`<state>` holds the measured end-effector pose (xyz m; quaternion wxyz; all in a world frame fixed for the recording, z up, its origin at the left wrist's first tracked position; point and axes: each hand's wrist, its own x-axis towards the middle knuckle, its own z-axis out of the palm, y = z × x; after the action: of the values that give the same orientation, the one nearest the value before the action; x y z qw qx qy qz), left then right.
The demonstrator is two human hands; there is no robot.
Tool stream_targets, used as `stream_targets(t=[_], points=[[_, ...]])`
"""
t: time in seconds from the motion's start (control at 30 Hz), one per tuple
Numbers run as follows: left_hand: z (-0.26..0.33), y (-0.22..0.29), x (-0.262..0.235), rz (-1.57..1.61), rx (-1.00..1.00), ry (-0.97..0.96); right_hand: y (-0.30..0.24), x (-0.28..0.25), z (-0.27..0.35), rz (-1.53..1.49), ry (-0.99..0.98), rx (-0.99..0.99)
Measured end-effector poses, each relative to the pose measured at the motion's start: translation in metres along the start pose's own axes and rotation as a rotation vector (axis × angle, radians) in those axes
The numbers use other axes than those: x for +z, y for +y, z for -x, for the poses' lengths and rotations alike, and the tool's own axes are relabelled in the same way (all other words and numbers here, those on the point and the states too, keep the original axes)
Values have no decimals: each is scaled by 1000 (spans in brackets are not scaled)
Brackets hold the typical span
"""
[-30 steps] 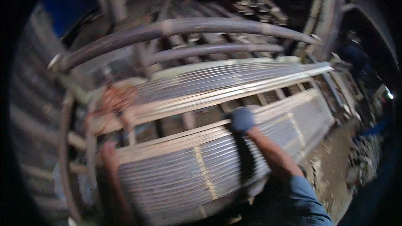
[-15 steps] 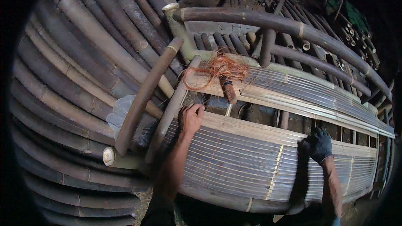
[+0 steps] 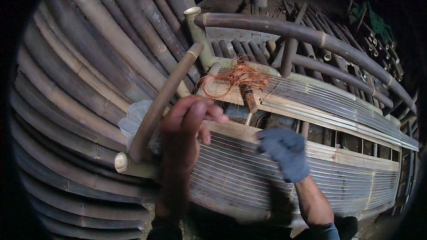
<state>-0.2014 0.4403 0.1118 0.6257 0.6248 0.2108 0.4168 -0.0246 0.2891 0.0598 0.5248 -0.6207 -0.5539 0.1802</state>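
Observation:
A bamboo bench (image 3: 249,23) stands before me, its seat of slats (image 3: 235,164) laid side by side. My bare left hand (image 3: 189,122) is raised above the seat's left end, slightly blurred, its fingers loosely bent and apart with nothing visible in them. Over the pale strip (image 3: 364,160) along the slats' far edge is my right hand (image 3: 284,153) in a dark grey glove, fingers folded; whatever they hold is hidden. Beyond the seat's gap, a tangle of copper-coloured wire (image 3: 247,75) lies on the slats, beside a brown handle (image 3: 248,98) with a pale narrow end.
Dark bamboo poles (image 3: 80,120) lie stacked along the left. A slanted bamboo armrest (image 3: 164,102) rises beside my left hand, with a clear plastic bag (image 3: 133,120) behind it. More cut poles (image 3: 327,55) and green netting (image 3: 376,24) are at the far right.
My left hand has lifted off the pale strip and come nearer. My right hand has moved left along the seat, toward the left hand. The view has shifted slightly.

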Motion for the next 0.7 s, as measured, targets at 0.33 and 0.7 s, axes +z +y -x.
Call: stream_targets(t=[0.33, 0.7], points=[[-77, -258, 6, -1100, -269, -528, 177, -29, -25, 1188, -195, 845], [-135, -287, 8, -1112, -553, -1101, 227, 30, -69, 933, -768, 386]])
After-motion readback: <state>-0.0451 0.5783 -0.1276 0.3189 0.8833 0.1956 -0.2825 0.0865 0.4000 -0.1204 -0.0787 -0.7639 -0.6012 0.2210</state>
